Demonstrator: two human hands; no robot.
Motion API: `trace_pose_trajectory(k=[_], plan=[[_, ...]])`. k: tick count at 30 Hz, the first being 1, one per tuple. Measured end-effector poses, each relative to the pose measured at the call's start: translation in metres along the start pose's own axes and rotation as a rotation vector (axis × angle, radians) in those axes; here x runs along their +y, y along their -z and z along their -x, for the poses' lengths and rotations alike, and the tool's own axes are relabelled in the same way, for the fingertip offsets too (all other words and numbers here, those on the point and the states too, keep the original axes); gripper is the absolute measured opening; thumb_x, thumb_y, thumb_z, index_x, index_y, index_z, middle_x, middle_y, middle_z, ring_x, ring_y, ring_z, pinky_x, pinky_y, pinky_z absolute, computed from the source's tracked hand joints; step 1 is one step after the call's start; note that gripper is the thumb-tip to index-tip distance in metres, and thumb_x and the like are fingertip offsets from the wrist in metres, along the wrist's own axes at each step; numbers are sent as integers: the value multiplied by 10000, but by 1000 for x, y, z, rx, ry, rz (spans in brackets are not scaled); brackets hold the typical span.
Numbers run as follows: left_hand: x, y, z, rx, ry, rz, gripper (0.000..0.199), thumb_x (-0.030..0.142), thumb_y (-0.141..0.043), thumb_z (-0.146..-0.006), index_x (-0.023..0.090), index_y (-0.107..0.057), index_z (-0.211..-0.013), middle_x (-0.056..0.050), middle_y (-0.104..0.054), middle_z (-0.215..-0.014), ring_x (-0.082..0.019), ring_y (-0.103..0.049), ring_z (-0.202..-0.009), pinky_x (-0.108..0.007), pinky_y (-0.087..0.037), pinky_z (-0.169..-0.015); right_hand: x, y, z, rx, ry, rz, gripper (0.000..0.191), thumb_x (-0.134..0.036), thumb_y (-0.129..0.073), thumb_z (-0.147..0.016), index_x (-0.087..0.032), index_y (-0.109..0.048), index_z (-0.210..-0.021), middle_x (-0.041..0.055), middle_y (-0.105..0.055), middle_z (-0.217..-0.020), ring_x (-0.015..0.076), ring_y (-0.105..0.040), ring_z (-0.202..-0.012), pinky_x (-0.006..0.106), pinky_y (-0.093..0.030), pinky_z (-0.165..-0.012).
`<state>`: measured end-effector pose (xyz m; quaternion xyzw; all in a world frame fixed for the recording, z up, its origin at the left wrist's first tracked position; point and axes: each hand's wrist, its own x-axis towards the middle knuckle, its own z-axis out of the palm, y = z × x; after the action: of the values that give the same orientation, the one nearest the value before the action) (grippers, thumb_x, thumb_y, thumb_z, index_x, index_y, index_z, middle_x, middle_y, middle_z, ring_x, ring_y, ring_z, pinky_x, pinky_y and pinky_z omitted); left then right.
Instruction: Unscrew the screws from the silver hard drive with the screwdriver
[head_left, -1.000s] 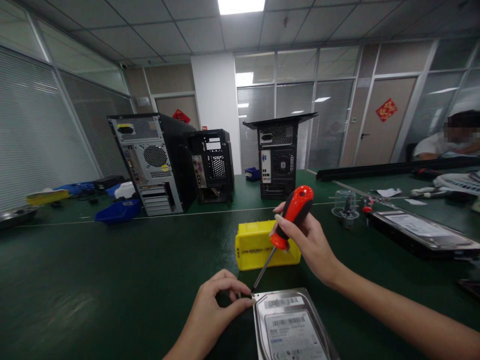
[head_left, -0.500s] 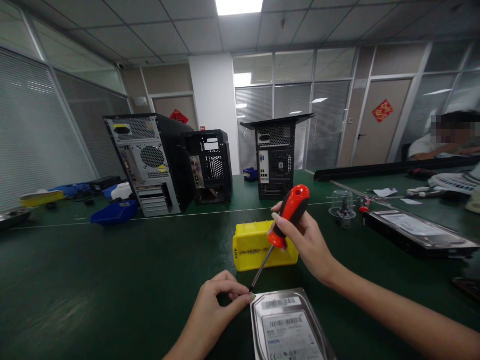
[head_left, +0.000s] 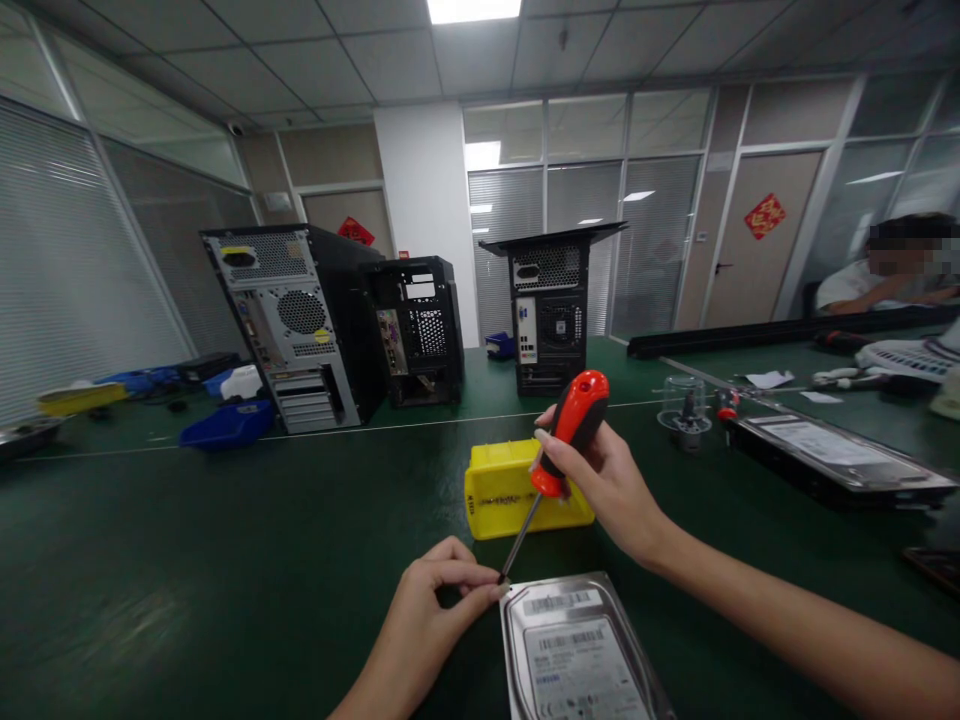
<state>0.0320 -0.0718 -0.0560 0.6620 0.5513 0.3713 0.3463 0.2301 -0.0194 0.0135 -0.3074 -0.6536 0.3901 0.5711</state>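
Note:
In my right hand (head_left: pixel 611 490) is a red and black screwdriver (head_left: pixel 574 435), tilted with its shaft pointing down and to the left. Its tip meets the fingertips of my left hand (head_left: pixel 442 610) at the top left corner of a silver hard drive (head_left: pixel 566 650). The thumb and forefinger of the left hand are pinched around that tip; anything small between them is too hidden to make out. The drive lies label up on the green table, cut off by the lower edge of the view. Just behind the hands sits a yellow bin (head_left: pixel 491 495) with small dark pieces in it.
Computer cases (head_left: pixel 300 330) stand at the back, one with a raised top panel (head_left: pixel 551 320). A blue tray (head_left: pixel 229 425) is at left. On the right are a second hard drive (head_left: pixel 840 455), a clear plastic container (head_left: pixel 684 410) and a seated person (head_left: pixel 874 285).
The view has shifted very slightly. Both hands, the screwdriver and the hard drive keep nearly the same positions.

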Motion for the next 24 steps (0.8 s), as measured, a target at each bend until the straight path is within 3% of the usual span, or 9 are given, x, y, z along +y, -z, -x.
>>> trace_pose_trajectory(k=[17,24], plan=[[4,10,3,-177,1,-32,347,457,-586,-844,192,-808,-875,-44,-541,-833,-218,-532,-819,-323,-385,-747,-3,2,-2,-6,47,23,350,-466,-668,-795,-177,-621,-988,39,-670,-822,182,-654,-747,309,-553,-682],[3,11,3,-168,-20,-60,367,451,-560,-858,176,-803,-879,-57,-548,-849,-231,-541,-841,-340,-395,-769,0,2,0,-12,50,38,361,-478,-674,-795,-178,-627,-991,32,-656,-809,177,-637,-720,311,-538,-663]])
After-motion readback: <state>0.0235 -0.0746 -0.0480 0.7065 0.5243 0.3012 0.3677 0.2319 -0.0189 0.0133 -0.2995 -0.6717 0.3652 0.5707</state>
